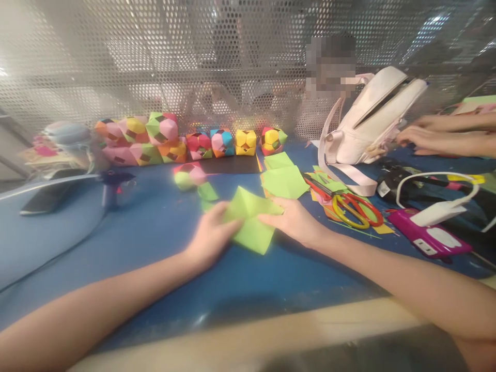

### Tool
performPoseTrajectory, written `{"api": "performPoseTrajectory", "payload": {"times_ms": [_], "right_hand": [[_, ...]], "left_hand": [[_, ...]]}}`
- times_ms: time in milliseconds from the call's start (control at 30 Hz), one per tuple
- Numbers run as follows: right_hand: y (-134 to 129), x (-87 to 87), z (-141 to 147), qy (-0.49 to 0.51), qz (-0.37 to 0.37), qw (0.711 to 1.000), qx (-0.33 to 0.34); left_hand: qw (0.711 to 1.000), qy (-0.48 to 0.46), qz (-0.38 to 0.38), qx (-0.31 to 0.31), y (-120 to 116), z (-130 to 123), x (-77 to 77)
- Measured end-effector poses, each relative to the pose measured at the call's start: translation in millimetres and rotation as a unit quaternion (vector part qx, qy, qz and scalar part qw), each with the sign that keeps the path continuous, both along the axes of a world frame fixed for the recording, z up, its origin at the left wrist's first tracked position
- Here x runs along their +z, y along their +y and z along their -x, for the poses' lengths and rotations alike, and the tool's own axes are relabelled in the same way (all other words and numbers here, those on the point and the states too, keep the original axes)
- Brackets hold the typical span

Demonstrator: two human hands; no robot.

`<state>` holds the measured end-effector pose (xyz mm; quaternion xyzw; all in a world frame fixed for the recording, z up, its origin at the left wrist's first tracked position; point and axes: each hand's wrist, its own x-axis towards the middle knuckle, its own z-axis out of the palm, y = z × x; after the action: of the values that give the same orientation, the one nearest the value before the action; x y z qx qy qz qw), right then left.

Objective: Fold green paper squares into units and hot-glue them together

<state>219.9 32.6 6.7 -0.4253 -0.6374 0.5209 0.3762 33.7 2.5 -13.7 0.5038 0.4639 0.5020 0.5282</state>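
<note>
In from the table's front edge, the left hand and right hand are pinching a seemingly part-folded green paper sheet in thumbs and fingers; finished-looking origami balls are lining the far edge, flat green papers lying unfolded.

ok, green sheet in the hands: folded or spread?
Mostly spread, but creased: the green sheet shows a broad face and a crease near its middle, between left hand and right hand.
</note>
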Motion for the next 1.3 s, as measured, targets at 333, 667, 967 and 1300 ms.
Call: {"api": "performPoseTrajectory", "payload": {"times_ms": [333,667,967,1300], "right_hand": [[2.1,3.3,-1.8,-0.018,0.024,1.000,-0.007],[5.5,0.4,-3.0,-0.035,0.017,0.999,-0.013],[6.5,-5.0,-3.9,0.007,0.022,1.000,0.005],[2.6,-2.3,-4.3,-0.007,-0.022,0.999,-0.032]], "left_hand": [[0.999,0.011,-0.029,0.023,0.9,0.3,-0.5],[0.996,0.068,-0.053,-0.001,1.7,2.6,-1.9],[0.992,0.108,-0.068,0.008,3.9,5.2,-3.1],[0.992,0.107,-0.059,0.005,-2.0,0.0,0.7]]}}
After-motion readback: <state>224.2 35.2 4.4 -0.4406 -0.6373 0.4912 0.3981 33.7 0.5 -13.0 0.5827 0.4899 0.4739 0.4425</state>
